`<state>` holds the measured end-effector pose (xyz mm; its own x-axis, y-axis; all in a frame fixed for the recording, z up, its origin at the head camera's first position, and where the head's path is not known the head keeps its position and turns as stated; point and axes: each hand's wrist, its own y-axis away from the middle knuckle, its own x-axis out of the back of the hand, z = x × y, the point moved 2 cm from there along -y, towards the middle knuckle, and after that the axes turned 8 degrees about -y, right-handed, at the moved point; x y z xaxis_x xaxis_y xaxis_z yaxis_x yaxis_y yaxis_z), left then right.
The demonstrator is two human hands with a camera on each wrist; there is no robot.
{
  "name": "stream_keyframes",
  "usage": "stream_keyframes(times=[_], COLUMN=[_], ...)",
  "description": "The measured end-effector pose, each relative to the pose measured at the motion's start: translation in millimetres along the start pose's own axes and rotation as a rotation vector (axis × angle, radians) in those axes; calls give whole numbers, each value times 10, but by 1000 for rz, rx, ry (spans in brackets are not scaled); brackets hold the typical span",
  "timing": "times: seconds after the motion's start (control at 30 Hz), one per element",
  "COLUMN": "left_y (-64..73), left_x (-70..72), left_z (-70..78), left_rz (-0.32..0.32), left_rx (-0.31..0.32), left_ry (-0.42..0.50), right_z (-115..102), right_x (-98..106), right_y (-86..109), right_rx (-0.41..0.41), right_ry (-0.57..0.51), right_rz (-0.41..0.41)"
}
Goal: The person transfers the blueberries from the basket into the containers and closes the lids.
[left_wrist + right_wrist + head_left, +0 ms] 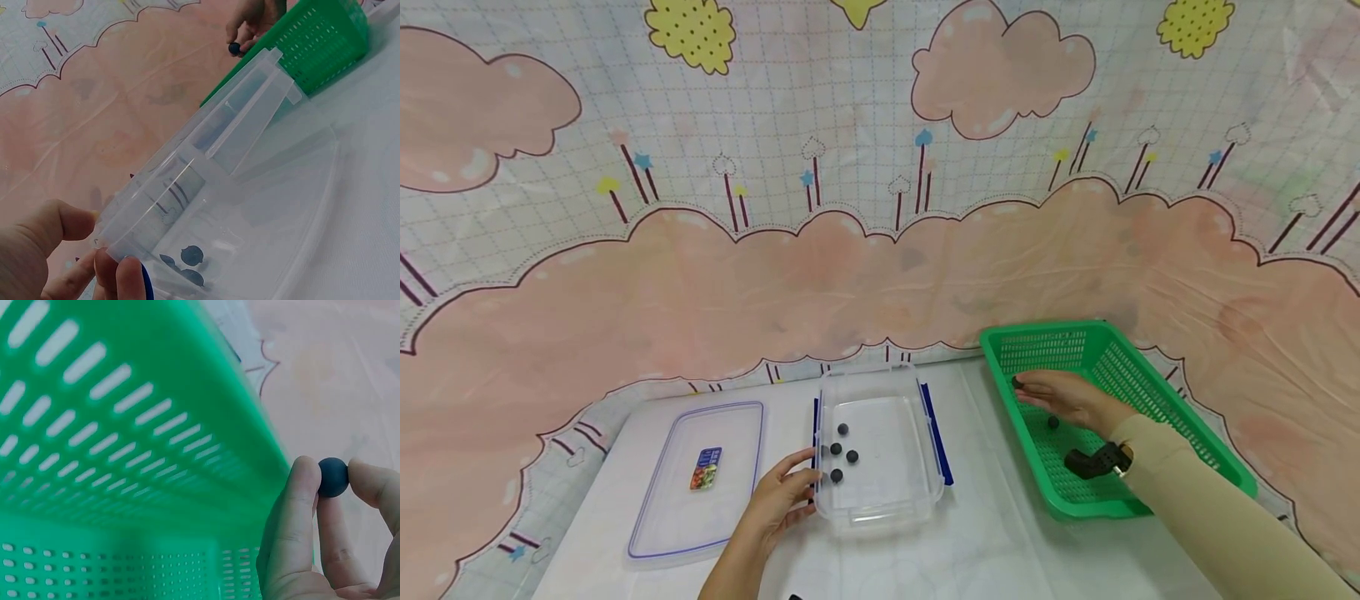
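In the head view, my left hand [782, 496] grips the left rim of a clear plastic box [880, 510], thumb and fingers on either side of its wall in the left wrist view. Several small dark balls [852, 457] lie in the box's left part. Over the left side of a green basket [1045, 492], my right hand [1071, 400] pinches a dark-blue ball [333, 477] between thumb and fingertips. Another dark ball [1053, 422] lies on the basket's floor.
A clear lid [662, 517] with a blue seal and a printed label [706, 468] lies flat left of the box. Blue side latches [936, 433] hang outward from the box. A patterned cloth [880, 283] rises behind the white table [977, 550].
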<state>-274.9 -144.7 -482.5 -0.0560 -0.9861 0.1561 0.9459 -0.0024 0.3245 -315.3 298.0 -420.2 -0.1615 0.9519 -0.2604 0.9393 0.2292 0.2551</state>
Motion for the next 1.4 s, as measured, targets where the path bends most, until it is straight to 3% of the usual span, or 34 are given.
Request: stream_keyframes(times=[0.37, 1.0, 1.4], left_y=[17, 43, 26], left_x=[-14, -27, -16], left_z=[17, 2, -25], left_rz=[-3, 10, 6], left_rx=[-4, -4, -11], left_ry=[4, 5, 14], right_z=[-27, -31, 40], right_x=[-154, -357, -556], right_y=[-9, -30, -181], right_rx=[16, -9, -112], right_ry=[-49, 16, -124], right_rz=[-44, -30, -85])
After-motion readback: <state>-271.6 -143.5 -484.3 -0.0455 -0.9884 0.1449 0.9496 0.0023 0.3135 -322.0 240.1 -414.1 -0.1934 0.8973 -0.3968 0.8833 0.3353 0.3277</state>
